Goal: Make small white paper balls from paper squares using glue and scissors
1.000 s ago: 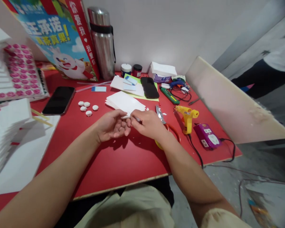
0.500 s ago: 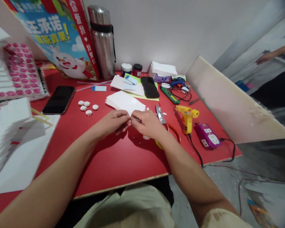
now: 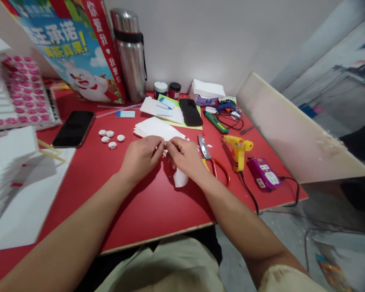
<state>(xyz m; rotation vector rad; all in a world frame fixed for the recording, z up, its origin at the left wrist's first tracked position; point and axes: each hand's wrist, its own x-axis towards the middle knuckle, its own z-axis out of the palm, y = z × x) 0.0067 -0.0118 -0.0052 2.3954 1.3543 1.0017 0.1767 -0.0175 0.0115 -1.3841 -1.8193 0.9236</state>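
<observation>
Over the middle of the red table my left hand (image 3: 142, 157) and my right hand (image 3: 187, 156) meet, fingertips pinched together. A small bit of white paper (image 3: 165, 143) shows between them. Below my right palm hangs a wider end of white paper (image 3: 180, 178); whether it joins the pinched bit is hidden by the fingers. Just beyond the hands lies a stack of white sheets (image 3: 159, 129). To the left sit several small white round pieces (image 3: 112, 145). Scissors (image 3: 204, 147) with red-orange and yellow handles lie beside my right hand, among tiny paper scraps.
A yellow glue gun (image 3: 239, 150) and a purple power socket (image 3: 264, 173) with cords stand at right. Phones (image 3: 74, 129), a steel flask (image 3: 130, 56) and a printed bag (image 3: 79, 52) are further back. White folded-paper structures (image 3: 12, 162) fill the left side.
Both hands have turned and shifted slightly while staying pinched together. The white paper beneath my right hand now shows much more. A person's arm at the far right has left the view.
</observation>
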